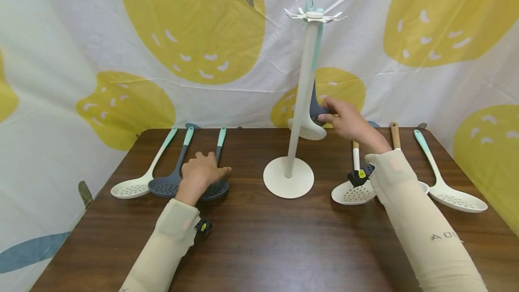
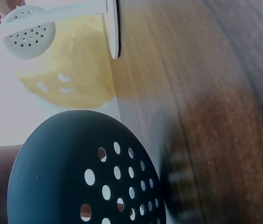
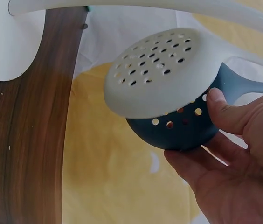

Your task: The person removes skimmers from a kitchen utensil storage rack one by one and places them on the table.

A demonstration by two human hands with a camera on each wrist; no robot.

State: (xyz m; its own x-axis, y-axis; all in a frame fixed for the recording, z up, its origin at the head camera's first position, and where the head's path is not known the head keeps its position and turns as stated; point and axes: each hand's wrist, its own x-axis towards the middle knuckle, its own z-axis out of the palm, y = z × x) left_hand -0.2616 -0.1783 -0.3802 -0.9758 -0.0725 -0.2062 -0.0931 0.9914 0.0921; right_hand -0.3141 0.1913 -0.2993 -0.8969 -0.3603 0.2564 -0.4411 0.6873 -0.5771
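Note:
My right hand (image 1: 348,120) pinches the bowl of a dark blue skimmer (image 3: 178,130) between thumb and fingers, behind the stand's pole. A white skimmer (image 3: 155,70) hangs right beside it and overlaps the dark bowl in the right wrist view. Both are at the white utensil stand (image 1: 302,89), whose top has several hooks. Over on the left, my left hand (image 1: 200,172) is spread above another dark skimmer (image 1: 216,190) with a mint handle end. That skimmer's holed bowl (image 2: 85,172) fills the near part of the left wrist view.
On the table's (image 1: 275,242) left lie a white skimmer (image 1: 131,189) and a second dark one (image 1: 166,186). To the right are a white skimmer (image 1: 352,193), a brown handle (image 1: 395,134) and a white, mint-handled skimmer (image 1: 458,199). A patterned cloth (image 1: 227,102) hangs behind.

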